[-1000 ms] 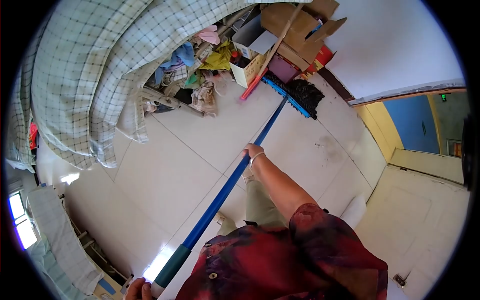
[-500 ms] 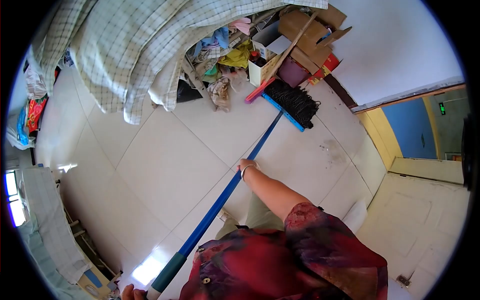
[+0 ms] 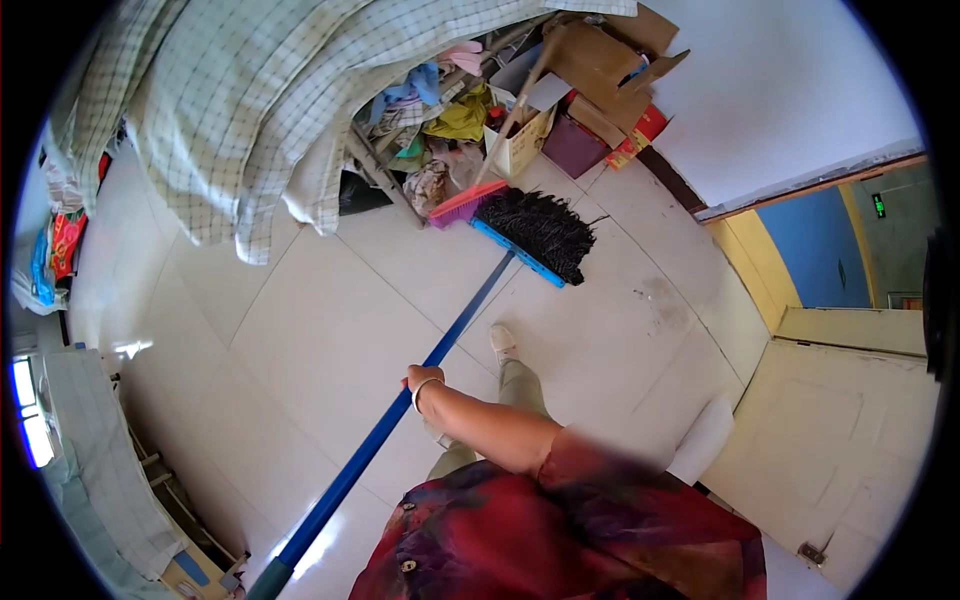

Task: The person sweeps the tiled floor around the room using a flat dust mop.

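Note:
My right hand, with a bracelet at the wrist, is closed around the middle of the blue handle of a mop. The handle slants from the lower left up to a blue bar and a black shaggy mop head lying flat on the tiles. Against the far side of the mop head rests a pink and purple broom, its wooden stick leaning back over the boxes. The dark green grip end runs out of the picture at the bottom left. My left hand is out of the picture.
Beyond the mop stand an open cardboard box, a maroon box and a cream carton. A checked cloth hangs over cluttered cloths and bags. At the right is a pale door; my foot stands on the tiles.
The mop head has moved left and slightly nearer, and the broom's head has shifted left with it. My right hand has come down and left. My left hand has gone out of view.

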